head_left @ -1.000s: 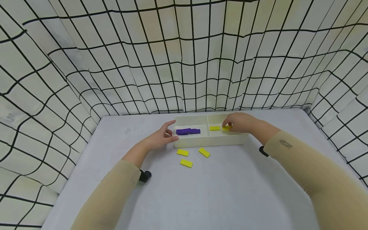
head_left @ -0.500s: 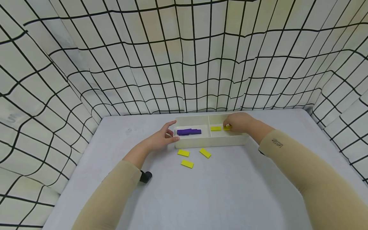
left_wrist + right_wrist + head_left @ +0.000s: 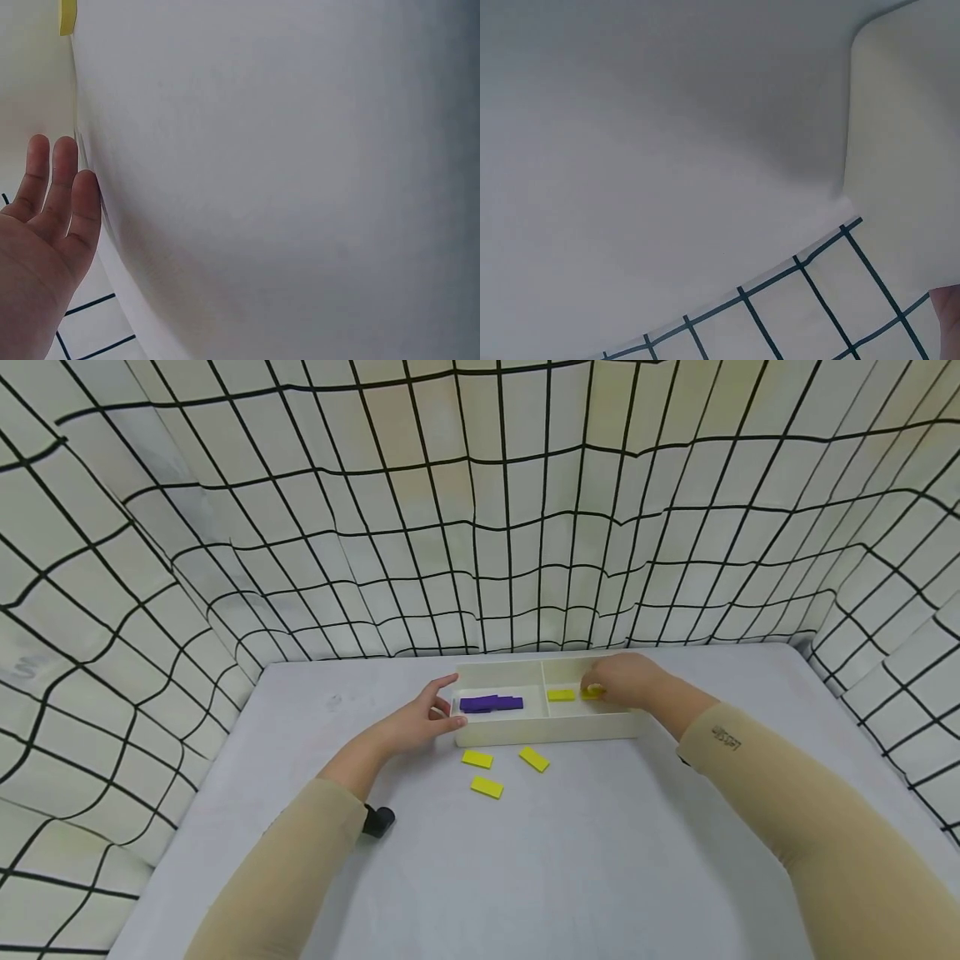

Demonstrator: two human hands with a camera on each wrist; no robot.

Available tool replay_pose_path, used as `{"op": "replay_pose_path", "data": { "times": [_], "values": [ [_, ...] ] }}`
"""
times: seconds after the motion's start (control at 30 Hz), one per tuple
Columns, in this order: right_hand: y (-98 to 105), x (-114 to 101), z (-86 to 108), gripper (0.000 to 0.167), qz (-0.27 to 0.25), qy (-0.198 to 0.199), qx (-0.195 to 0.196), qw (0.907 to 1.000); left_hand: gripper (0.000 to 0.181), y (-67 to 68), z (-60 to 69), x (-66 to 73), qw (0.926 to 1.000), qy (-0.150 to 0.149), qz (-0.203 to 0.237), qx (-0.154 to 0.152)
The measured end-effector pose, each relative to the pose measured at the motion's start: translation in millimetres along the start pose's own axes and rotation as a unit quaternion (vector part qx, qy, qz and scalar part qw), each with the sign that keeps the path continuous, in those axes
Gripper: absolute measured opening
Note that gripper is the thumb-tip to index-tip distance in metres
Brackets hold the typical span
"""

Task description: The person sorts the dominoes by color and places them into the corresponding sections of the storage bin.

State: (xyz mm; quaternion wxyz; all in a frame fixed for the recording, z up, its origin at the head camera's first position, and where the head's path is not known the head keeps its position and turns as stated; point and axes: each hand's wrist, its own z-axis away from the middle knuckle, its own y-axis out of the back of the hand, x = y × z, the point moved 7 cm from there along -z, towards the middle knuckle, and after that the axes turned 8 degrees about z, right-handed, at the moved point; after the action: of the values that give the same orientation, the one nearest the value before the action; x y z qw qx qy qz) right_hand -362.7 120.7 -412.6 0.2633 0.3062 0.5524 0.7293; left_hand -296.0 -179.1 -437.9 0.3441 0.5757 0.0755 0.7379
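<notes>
- We see the white divided tray (image 3: 547,732) with its long front wall toward the person and its two compartments side by side
- The left hand (image 3: 416,722) is at the tray's left end, thumb and forefinger spread well apart, thumb tip at the near corner and forefinger tip by the far corner; we see no small piece in its grasp
- From the left wrist we see three of its fingers, nearly straight, beside the tray
- The right hand (image 3: 628,681) reaches into the tray's right compartment, fingers curled down and nearly closed, pinching a yellow tile (image 3: 592,692) that they partly hide
- From the right wrist we make out only a sliver of that hand by the tray, so that view cannot tell us its grip
- Just right of the tray's divider we find a second yellow tile (image 3: 561,695), lying flat
- In the tray's left compartment we see overlapping purple tiles (image 3: 491,703), whose number we cannot tell
- In front of the tray, on the white surface (image 3: 585,860), we count three loose yellow tiles (image 3: 487,787), two near its front wall and one farther out
- Behind the tray we see a pale backdrop (image 3: 525,547) crossed by black grid lines
</notes>
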Motion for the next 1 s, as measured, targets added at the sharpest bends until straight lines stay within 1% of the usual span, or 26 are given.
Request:
{"op": "replay_pose_path", "data": {
  "times": [0.2, 0.37, 0.63, 0.8, 1.0],
  "values": [
    [9, -2, 4.6, 0.026, -0.008, 0.008, 0.015, 0.9998, 0.087, 0.7, 1.7, 0.9, 1.0, -0.003, -0.005, 0.0],
    [15, -1, 12.5, 0.028, -0.015, 0.0, 0.02, 0.9997, 0.087, 0.4, 2.1, 1.7, 1.0, -0.002, -0.005, -0.003],
    [27, -2, 31.4, 0.033, -0.052, -0.016, 0.032, 0.998, 0.087, -0.1, 1.3, 2.0, 1.0, -0.001, -0.003, -0.006],
    [31, -8, 42.5, 0.034, -0.066, -0.017, 0.042, 0.9968, 0.087, 0.7, 0.7, 1.2, 1.0, 0.001, -0.005, -0.005],
    [38, -20, 59.4, 0.034, -0.088, 0.001, 0.067, 0.9939, 0.088, 0.4, -0.5, -0.2, 0.9999, 0.002, -0.008, -0.005]
  ]
}}
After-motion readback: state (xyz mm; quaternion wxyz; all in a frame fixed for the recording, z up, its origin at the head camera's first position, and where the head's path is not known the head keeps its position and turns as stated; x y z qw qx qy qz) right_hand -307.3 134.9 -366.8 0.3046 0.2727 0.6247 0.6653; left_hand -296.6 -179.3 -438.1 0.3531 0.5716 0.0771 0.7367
